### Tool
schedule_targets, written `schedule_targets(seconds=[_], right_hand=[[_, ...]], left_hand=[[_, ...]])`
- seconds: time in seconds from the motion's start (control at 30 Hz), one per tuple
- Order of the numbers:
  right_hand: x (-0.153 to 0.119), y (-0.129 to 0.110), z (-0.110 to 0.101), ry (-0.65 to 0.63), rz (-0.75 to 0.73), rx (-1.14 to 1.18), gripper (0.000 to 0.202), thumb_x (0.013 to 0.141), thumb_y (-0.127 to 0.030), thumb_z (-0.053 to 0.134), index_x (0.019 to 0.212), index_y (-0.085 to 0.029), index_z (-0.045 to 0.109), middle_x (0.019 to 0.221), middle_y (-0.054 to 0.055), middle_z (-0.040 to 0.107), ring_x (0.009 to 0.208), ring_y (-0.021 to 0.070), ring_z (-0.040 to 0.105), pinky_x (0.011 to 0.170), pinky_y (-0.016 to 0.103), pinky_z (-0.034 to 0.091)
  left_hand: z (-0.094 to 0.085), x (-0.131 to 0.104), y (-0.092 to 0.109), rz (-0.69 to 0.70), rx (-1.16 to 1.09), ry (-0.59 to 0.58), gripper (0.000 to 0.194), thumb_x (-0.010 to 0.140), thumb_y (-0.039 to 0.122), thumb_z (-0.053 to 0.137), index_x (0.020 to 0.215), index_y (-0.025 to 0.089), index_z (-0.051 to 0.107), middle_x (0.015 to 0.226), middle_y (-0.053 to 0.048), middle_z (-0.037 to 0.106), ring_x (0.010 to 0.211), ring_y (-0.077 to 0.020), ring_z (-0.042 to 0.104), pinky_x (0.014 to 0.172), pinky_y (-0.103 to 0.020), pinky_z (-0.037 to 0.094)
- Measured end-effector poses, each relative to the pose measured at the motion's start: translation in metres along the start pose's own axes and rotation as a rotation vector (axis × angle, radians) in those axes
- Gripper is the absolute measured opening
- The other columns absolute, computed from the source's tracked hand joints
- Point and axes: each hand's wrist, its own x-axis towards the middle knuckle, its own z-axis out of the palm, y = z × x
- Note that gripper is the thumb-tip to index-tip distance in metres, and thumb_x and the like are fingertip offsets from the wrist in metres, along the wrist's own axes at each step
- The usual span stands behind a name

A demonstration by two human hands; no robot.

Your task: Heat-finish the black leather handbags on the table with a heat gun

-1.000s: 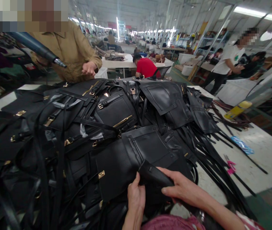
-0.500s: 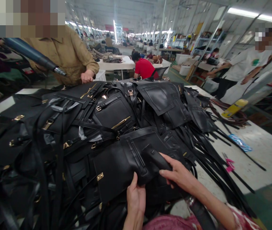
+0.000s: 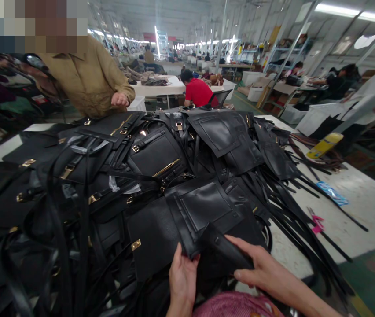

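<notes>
My left hand grips the near edge of a black leather bag piece, thumb on top and fingers curled under it. The piece has a raised stitched pocket panel and lies over a flap with a gold clasp. In my right hand is a black hand-held tool with a blunt end, its kind unclear. Fingers wrap round its body, and its end is over the near corner of the panel, close to my left hand. The tool's rear is mostly hidden behind my hand.
Black bags with straps and gold buckles cover much of the white table. To the right lie a yellow bottle, a blue-white packet and pink-handled snips. A co-worker in a tan jacket stands across the table.
My right hand and the tool have moved down and nearer me, uncovering more of the pocket panel. My left hand shifted slightly. The dark blue tool at upper left has left view.
</notes>
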Motion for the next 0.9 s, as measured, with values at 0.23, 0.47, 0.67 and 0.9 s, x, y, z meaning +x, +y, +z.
schedule_targets(seconds=[0.23, 0.47, 0.67, 0.9], right_hand=[[-0.007, -0.006, 0.018, -0.086, -0.042, -0.196, 0.07, 0.059, -0.015, 0.056, 0.126, -0.028, 0.038, 0.107, -0.001, 0.058, 0.092, 0.0205, 0.053, 0.076, 0.023, 0.041], [0.004, -0.002, 0.038, -0.005, -0.06, -0.263, 0.072, 0.059, -0.018, 0.059, 0.126, -0.032, 0.037, 0.102, 0.001, 0.059, 0.09, 0.0208, 0.055, 0.077, 0.023, 0.041], [0.023, 0.022, 0.02, 0.191, -0.053, 0.067, 0.068, 0.064, -0.019, 0.057, 0.127, -0.027, 0.034, 0.076, -0.002, 0.061, 0.058, 0.0128, 0.055, 0.049, 0.018, 0.043], [0.053, 0.082, -0.068, 0.273, 0.167, 0.311, 0.049, 0.069, -0.031, 0.05, 0.115, -0.021, 0.04, 0.049, -0.007, 0.046, 0.034, 0.0103, 0.048, 0.03, 0.018, 0.04]], left_hand=[[-0.014, -0.009, -0.001, 0.018, 0.164, 0.03, 0.009, 0.07, 0.017, 0.058, 0.071, 0.009, 0.063, 0.076, -0.009, 0.065, 0.073, -0.0159, 0.06, 0.073, -0.03, 0.048], [-0.029, -0.002, 0.008, -0.139, 0.101, 0.081, 0.023, 0.077, 0.027, 0.045, 0.075, 0.012, 0.062, 0.082, -0.009, 0.065, 0.08, -0.0186, 0.061, 0.074, -0.032, 0.049], [-0.019, 0.01, -0.008, -0.188, 0.158, 0.104, 0.009, 0.066, 0.011, 0.058, 0.075, 0.013, 0.06, 0.073, -0.007, 0.066, 0.074, -0.0218, 0.063, 0.068, -0.035, 0.052], [-0.004, 0.024, -0.028, -0.1, 0.431, 0.279, 0.018, 0.054, 0.007, 0.071, 0.065, 0.008, 0.057, 0.055, -0.005, 0.063, 0.05, -0.0161, 0.061, 0.044, -0.022, 0.049]])
